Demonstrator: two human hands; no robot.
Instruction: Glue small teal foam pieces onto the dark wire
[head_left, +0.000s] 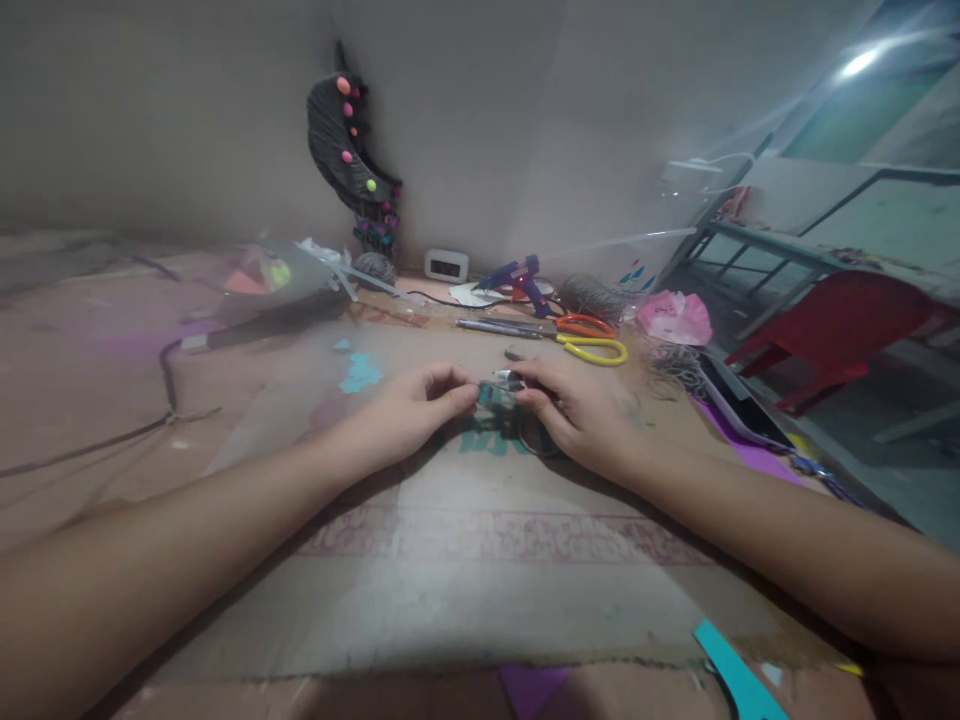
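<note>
Both hands meet low over the cardboard sheet [480,560], just short of the scissors [592,340]: the left hand [409,412] pinches one end of a small dark piece [497,398], and the right hand [579,412] is curled around the other end. From here the piece looks light and rather soft, easily crushed, so best held gently by its ends with the fingertips.

Likely home craft corner, glue gun [517,275], scissors [592,340]
</note>
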